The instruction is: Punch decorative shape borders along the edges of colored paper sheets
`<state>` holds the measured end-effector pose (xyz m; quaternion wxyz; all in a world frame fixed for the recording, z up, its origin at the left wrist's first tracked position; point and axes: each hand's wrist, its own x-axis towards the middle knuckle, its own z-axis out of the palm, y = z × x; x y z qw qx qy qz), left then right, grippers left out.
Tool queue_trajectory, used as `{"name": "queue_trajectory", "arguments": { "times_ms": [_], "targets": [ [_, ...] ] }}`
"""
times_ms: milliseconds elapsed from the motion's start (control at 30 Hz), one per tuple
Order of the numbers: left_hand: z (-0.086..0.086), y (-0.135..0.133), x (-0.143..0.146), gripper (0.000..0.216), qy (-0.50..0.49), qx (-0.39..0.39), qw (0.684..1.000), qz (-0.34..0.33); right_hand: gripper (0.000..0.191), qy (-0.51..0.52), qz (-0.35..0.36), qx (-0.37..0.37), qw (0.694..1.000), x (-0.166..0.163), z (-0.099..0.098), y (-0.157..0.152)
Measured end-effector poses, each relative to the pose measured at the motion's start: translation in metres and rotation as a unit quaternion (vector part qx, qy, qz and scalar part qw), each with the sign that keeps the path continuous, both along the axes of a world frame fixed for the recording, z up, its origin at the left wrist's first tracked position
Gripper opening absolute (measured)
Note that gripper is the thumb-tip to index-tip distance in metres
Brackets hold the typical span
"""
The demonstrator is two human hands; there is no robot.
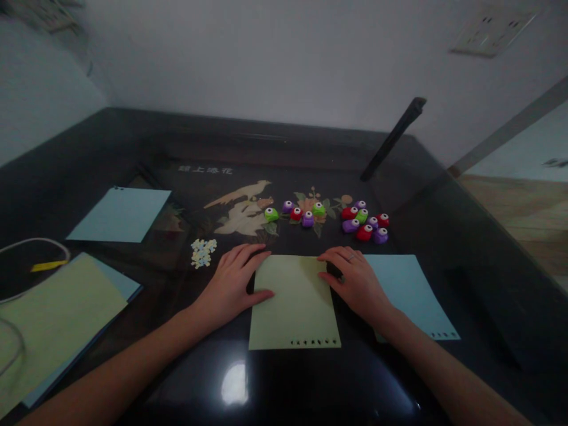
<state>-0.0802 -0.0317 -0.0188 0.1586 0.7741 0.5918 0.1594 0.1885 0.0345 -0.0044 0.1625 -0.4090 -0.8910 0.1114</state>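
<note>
A pale green sheet of paper (pixel 295 307) with punched shapes along its near edge lies on the dark table (pixel 310 384) in front of me. My left hand (pixel 233 284) rests at its left edge, fingers spread flat, the thumb on the paper. My right hand (pixel 355 281) lies at the sheet's upper right corner with fingers curled over a small dark object (pixel 333 271) that I cannot make out. A light blue sheet (pixel 410 293) lies partly under my right hand and wrist.
Several small green, purple and red paper punches (pixel 364 222) sit in a cluster beyond the sheets. A pile of tiny paper cut-outs (pixel 203 251) lies left of my left hand. Another blue sheet (pixel 119 214) and a stack of green and blue paper (pixel 57 319) are at the left. A dark bar (pixel 393 139) leans against the wall.
</note>
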Motion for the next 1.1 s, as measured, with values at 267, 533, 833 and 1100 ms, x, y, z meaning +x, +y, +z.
{"name": "queue_trajectory", "arguments": {
  "times_ms": [267,533,833,1100],
  "targets": [
    [0.006,-0.001,0.005,0.050,-0.047,0.006,0.999,0.013,0.015,0.111,-0.034,-0.094,0.989,-0.001,0.004,0.005],
    [0.014,0.001,0.004,0.029,-0.290,-0.061,0.950,0.093,0.012,0.180,-0.072,-0.196,0.961,-0.001,0.015,0.007],
    [0.026,0.020,0.008,0.026,-0.521,-0.134,0.822,0.185,0.026,0.237,-0.028,-0.465,0.852,0.010,0.027,0.010],
    [0.021,0.032,0.025,0.034,-0.503,-0.269,0.817,0.082,0.032,0.357,-0.139,-0.487,0.785,0.017,0.028,0.012]
  ]
}}
